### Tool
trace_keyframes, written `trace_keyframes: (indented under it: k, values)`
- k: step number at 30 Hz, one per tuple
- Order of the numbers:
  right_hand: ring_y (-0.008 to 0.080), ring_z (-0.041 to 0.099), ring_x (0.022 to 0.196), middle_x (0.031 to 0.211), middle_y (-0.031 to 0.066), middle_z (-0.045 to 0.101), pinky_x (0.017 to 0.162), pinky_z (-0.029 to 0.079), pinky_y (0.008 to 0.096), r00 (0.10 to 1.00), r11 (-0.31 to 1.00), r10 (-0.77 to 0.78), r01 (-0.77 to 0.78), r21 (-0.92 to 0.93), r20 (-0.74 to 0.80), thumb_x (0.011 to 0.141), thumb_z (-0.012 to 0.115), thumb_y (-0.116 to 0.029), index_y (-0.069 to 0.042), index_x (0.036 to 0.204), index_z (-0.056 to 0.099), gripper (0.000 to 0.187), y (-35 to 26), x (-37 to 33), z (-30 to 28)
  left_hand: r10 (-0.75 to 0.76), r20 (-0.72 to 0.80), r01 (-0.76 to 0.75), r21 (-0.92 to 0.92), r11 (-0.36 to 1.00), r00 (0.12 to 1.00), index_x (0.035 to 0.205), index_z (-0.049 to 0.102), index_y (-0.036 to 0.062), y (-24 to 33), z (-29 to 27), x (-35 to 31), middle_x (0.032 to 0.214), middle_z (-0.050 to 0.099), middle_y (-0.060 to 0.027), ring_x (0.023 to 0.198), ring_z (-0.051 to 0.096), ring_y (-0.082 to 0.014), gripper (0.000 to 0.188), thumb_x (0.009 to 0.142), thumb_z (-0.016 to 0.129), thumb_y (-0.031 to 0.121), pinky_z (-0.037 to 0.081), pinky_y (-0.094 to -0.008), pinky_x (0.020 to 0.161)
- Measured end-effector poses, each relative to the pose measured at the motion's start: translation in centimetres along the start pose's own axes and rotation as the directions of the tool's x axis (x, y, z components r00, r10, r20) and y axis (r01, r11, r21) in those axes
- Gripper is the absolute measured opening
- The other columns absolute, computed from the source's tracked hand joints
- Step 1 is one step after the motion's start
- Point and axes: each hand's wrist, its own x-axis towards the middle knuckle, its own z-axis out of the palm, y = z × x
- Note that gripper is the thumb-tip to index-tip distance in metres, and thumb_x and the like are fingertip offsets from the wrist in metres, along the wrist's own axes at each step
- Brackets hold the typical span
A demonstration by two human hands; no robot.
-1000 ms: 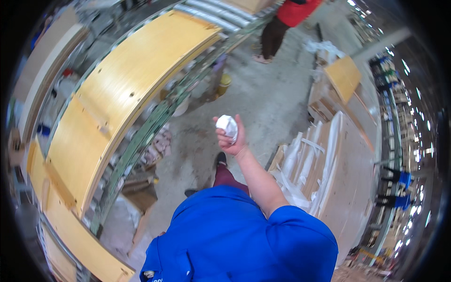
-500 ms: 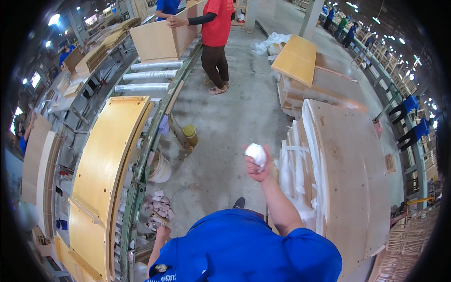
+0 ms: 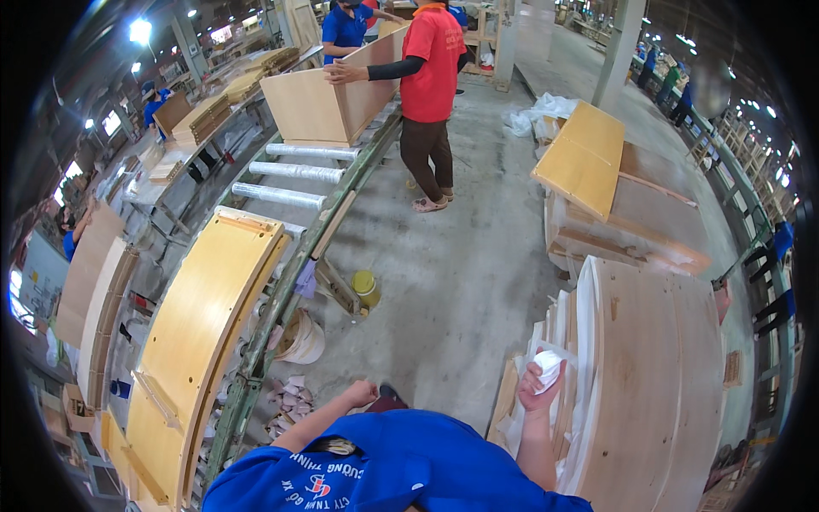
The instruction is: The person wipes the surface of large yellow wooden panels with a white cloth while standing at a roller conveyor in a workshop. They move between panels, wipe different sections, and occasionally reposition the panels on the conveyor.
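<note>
My right hand is closed around a crumpled white wad; whether it is cloth or soft foam I cannot tell. The hand is raised beside a stack of wooden panels, which has white foam sheets between its layers. My left hand is a loose fist in front of my body, with nothing showing in it. It is nearest to the green-framed roller conveyor, where a curved yellow wooden panel lies.
A person in red and a person in blue handle a large wooden box on the far rollers. A yellow-green can, a white bucket and a pile of pinkish scraps sit beside the conveyor. Another panel stack stands farther right.
My right hand has moved right and lower in view, nearer the panel stack, still with the white wad. My left hand has come forward. The scene has shifted rightward and down.
</note>
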Motion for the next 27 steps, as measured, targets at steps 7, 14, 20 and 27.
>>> trace_keyframes:
  k: [7,14,20,27]
  values:
    - [0.0124,0.045,0.046,0.078,0.0099,0.052,0.038,0.029,0.0253,0.997,0.997,0.074,-0.074,-0.016,-0.028,0.086,0.043,-0.063,-0.006,0.127,0.051,0.07,0.4,8.8,-0.2,-0.192,0.084,0.182,0.107,0.977,0.978,0.08,0.067,0.0035,-4.0,-4.8,5.7,0.085,0.066,-0.0193,0.082,0.064,-0.0359,0.019,0.071,0.059,0.018,0.05,-0.0439,0.075]
    - [0.0123,0.044,0.047,0.079,0.0096,0.051,0.039,0.029,0.0248,0.997,0.992,-0.028,0.036,-0.125,0.067,0.09,0.043,-0.056,-0.008,0.135,0.042,0.065,-1.6,20.0,2.8,-0.264,0.121,0.248,0.134,0.96,0.957,0.081,0.067,0.0057,-9.0,-15.6,16.9,0.079,0.066,-0.0172,0.072,0.065,-0.0324,0.017,0.072,0.057,0.015,0.051,-0.0439,0.067]
    - [0.0126,0.042,0.045,0.077,0.0089,0.049,0.038,0.027,0.0252,0.989,0.987,0.137,-0.131,-0.09,0.062,0.091,0.044,-0.054,-0.008,0.135,0.042,0.064,0.5,28.9,2.6,-0.143,-0.294,0.165,0.051,0.985,0.945,0.082,0.063,0.0062,-9.3,-23.2,24.4,0.079,0.066,-0.017,0.076,0.065,-0.0344,0.015,0.074,0.055,0.016,0.051,-0.0444,0.068]
    - [0.0105,0.04,0.043,0.074,0.0075,0.05,0.038,0.024,0.0246,0.872,0.858,0.482,-0.49,-0.154,-0.085,0.089,0.041,-0.062,-0.009,0.133,0.046,0.069,-0.4,35.7,3.0,-0.277,-0.363,0.193,-0.25,0.949,0.89,0.083,0.064,0.0075,-6.9,-19.2,24.1,0.084,0.066,-0.0148,0.085,0.063,-0.0329,0.014,0.072,0.057,0.011,0.05,-0.0422,0.073]
